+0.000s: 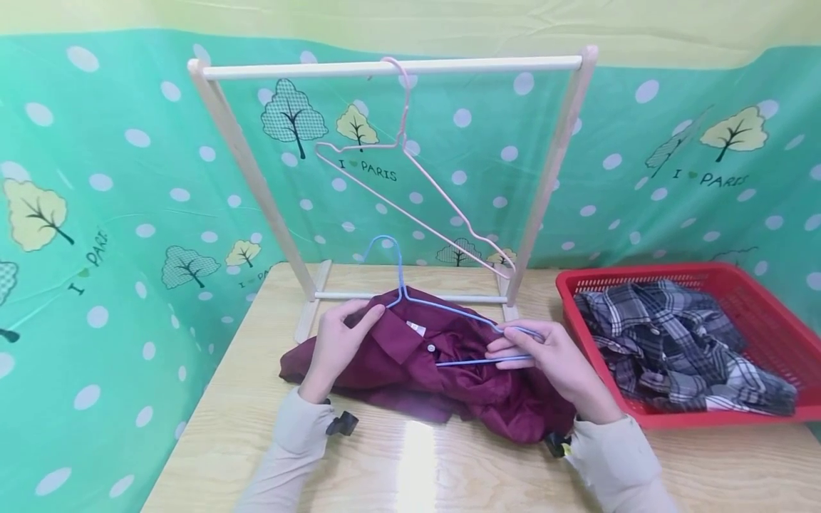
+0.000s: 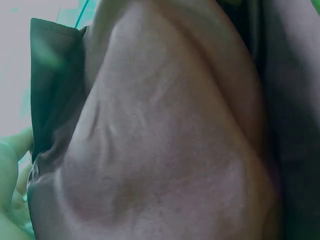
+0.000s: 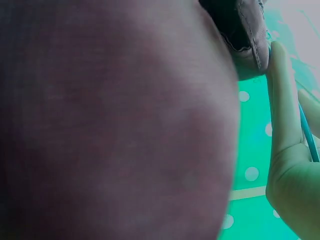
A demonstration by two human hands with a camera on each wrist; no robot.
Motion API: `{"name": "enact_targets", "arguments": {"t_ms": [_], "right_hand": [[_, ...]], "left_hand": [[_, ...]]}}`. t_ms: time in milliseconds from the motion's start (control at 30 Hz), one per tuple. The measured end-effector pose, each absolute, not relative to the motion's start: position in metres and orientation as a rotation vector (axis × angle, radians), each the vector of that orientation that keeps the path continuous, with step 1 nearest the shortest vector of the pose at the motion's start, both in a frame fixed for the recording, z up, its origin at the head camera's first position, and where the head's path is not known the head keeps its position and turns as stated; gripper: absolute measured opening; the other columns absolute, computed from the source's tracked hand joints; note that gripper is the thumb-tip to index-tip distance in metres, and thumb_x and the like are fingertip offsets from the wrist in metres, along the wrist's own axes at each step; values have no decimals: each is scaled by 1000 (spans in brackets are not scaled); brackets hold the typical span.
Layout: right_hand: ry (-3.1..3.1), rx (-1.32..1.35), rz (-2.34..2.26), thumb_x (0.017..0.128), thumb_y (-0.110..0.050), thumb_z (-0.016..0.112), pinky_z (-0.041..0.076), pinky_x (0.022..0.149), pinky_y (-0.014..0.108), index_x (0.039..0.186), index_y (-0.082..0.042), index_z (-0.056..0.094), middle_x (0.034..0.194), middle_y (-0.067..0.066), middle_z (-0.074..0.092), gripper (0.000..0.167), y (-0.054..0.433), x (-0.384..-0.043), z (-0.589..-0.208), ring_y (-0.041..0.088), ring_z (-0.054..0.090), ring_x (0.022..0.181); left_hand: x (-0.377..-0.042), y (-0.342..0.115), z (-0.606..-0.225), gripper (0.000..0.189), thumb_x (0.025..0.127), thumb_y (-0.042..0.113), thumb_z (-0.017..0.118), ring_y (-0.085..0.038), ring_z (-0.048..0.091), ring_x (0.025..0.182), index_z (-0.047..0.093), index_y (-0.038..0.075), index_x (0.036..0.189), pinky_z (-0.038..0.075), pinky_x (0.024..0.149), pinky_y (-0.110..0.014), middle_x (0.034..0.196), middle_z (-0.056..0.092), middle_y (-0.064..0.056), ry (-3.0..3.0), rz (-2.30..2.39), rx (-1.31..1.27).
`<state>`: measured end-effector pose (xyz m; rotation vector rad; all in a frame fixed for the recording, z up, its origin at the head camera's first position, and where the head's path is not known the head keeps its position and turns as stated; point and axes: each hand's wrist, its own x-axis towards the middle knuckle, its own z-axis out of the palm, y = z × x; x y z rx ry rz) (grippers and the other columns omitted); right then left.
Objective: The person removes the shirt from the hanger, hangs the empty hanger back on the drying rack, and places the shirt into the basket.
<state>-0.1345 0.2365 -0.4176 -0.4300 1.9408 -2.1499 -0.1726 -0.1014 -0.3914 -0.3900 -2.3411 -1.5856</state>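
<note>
A maroon button-up shirt point(image 1: 385, 349) lies bunched over the table, its collar facing up and a white label inside the neck. A blue wire hanger point(image 1: 449, 308) is partly inside it; the hook stands up out of the neck, and the left end is hidden under cloth. My left hand point(image 1: 338, 349) pinches the shirt at its collar, beside the base of the hook. With my right hand point(image 1: 545, 356) I hold the hanger's right end, outside the neck opening. In the right wrist view the blue wire point(image 3: 307, 132) passes between the fingers, and shirt cloth point(image 3: 125, 125) fills the left.
Behind the shirt stands a wooden rack point(image 1: 250, 171) with a white top rail point(image 1: 288, 71), where a pink hanger point(image 1: 442, 192) hangs askew. On the right, a red basket point(image 1: 770, 313) contains plaid clothing point(image 1: 673, 342). A patterned green cloth point(image 1: 115, 285) backs the table point(image 1: 212, 449).
</note>
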Motion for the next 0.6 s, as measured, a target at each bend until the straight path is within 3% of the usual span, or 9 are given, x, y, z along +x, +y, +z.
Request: {"name": "enact_targets", "arguments": {"t_ms": [167, 600], "right_hand": [[1902, -370, -2175, 105, -12, 49, 60, 80, 41, 119, -1, 64, 97, 10, 76, 23, 240, -135, -419, 23, 75, 90], [1878, -347, -2189, 105, -12, 49, 60, 80, 39, 117, -11, 67, 97, 9, 76, 21, 249, -132, -414, 22, 75, 91]], "left_hand": [[-182, -110, -410, 14, 91, 11, 72, -21, 68, 92, 76, 0, 99, 52, 87, -20, 96, 75, -15, -2370, -1577, -345], [-189, -124, -428, 20, 93, 32, 71, -10, 67, 87, 79, 14, 97, 51, 84, -17, 93, 76, -1, -2355, -1512, -419]]}}
